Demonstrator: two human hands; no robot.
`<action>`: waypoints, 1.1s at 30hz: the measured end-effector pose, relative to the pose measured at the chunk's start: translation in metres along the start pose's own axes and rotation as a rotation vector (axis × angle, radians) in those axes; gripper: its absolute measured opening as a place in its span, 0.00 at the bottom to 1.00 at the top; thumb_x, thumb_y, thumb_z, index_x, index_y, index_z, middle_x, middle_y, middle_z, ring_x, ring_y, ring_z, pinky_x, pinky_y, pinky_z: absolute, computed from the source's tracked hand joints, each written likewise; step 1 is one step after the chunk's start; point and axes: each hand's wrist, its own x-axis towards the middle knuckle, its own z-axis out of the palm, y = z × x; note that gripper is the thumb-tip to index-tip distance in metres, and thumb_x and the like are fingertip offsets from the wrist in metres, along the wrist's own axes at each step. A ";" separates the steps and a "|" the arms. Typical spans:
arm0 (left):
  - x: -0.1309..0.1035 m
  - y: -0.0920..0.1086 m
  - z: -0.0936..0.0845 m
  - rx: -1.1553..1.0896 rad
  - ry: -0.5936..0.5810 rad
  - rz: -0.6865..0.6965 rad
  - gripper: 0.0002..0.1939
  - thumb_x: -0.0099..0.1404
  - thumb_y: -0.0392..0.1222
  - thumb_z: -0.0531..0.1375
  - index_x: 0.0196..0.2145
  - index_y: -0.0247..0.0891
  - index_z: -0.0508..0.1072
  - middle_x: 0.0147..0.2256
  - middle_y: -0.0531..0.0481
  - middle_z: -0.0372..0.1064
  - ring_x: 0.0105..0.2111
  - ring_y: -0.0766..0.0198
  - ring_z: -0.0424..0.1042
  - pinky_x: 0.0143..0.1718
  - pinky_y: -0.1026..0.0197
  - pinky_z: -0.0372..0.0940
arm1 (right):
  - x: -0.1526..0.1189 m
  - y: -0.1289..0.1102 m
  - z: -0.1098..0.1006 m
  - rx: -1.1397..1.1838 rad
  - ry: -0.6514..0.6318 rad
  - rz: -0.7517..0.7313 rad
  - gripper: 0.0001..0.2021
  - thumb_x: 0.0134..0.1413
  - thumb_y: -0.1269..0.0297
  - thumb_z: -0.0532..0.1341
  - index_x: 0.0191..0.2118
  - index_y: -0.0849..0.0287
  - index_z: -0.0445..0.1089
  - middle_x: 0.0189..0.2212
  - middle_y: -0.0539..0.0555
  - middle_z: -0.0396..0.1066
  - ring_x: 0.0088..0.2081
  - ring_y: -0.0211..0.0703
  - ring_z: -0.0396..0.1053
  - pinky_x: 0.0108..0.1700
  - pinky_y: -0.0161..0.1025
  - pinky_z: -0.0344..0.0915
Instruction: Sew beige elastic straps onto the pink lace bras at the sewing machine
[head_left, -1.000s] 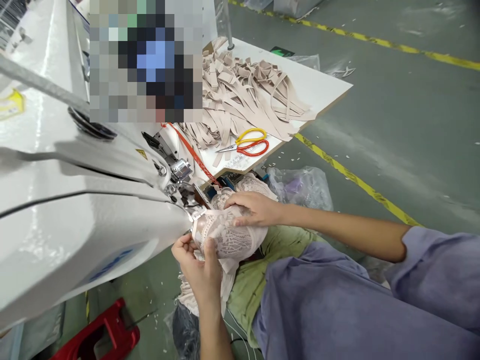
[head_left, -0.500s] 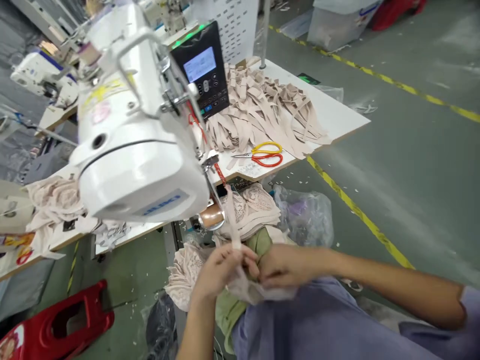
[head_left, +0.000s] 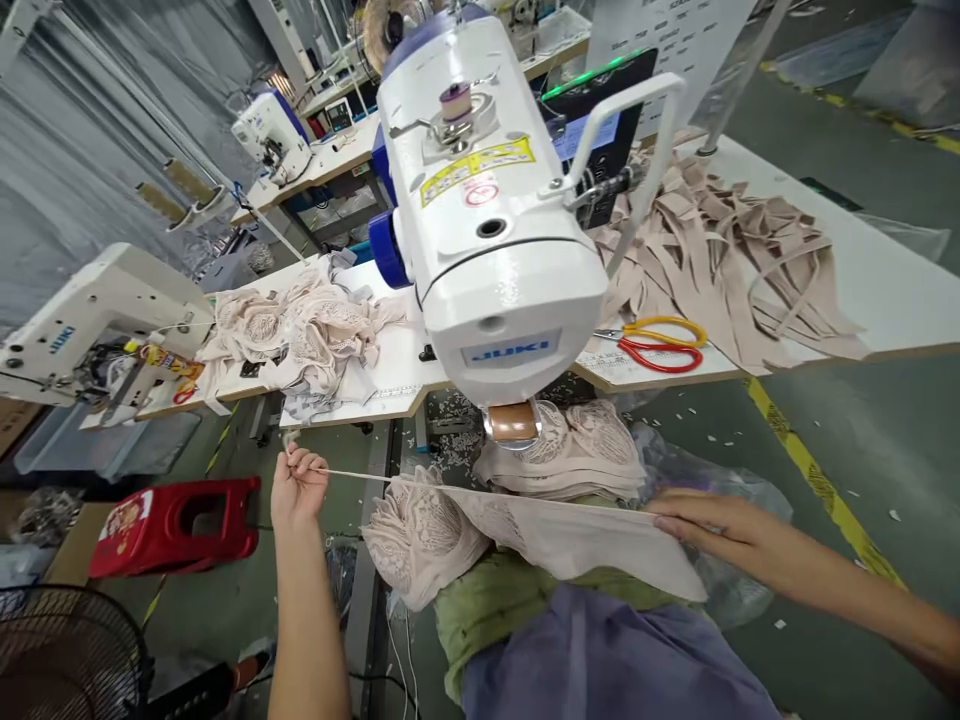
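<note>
A beige bra piece (head_left: 592, 535) with a thin strap is stretched across the lap, over green cloth (head_left: 495, 600). At the left, my left hand (head_left: 300, 485) is closed on the strap's end. My right hand (head_left: 712, 525) pinches the upper edge of the fabric wing at the other side. Lace cups (head_left: 424, 535) bunch up between the hands, nearer the left. Just beyond the fabric, a stack of lace cups (head_left: 562, 450) lies below the white sewing machine head (head_left: 517, 300).
Scissors (head_left: 664, 345) and a heap of beige strips (head_left: 735, 260) lie on the right table. More lace pieces (head_left: 307, 330) cover the left table. A red stool (head_left: 180, 525) and a black fan (head_left: 67, 650) stand at the lower left.
My hands have moved far apart, the left one leftward and the right one rightward, pulling the fabric taut between them. The view has swung left.
</note>
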 end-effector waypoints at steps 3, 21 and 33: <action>-0.004 0.010 -0.014 0.063 0.012 0.030 0.15 0.76 0.39 0.46 0.30 0.38 0.61 0.17 0.63 0.51 0.14 0.76 0.48 0.21 0.71 0.52 | -0.004 0.002 0.010 0.256 0.048 0.232 0.18 0.49 0.39 0.64 0.34 0.47 0.73 0.38 0.67 0.74 0.40 0.58 0.75 0.40 0.52 0.71; -0.132 -0.170 0.095 1.038 -0.726 -0.146 0.15 0.66 0.49 0.59 0.27 0.37 0.74 0.21 0.55 0.62 0.23 0.68 0.58 0.27 0.65 0.54 | 0.039 -0.070 0.060 0.281 -0.235 -0.114 0.16 0.61 0.51 0.60 0.43 0.59 0.76 0.33 0.51 0.77 0.32 0.37 0.70 0.34 0.33 0.63; -0.135 -0.212 0.074 0.737 -0.419 -0.230 0.12 0.52 0.46 0.71 0.32 0.40 0.77 0.36 0.44 0.74 0.42 0.51 0.72 0.45 0.52 0.67 | 0.060 -0.034 0.067 0.334 0.094 0.104 0.13 0.63 0.55 0.53 0.35 0.59 0.65 0.29 0.49 0.66 0.33 0.40 0.64 0.37 0.37 0.61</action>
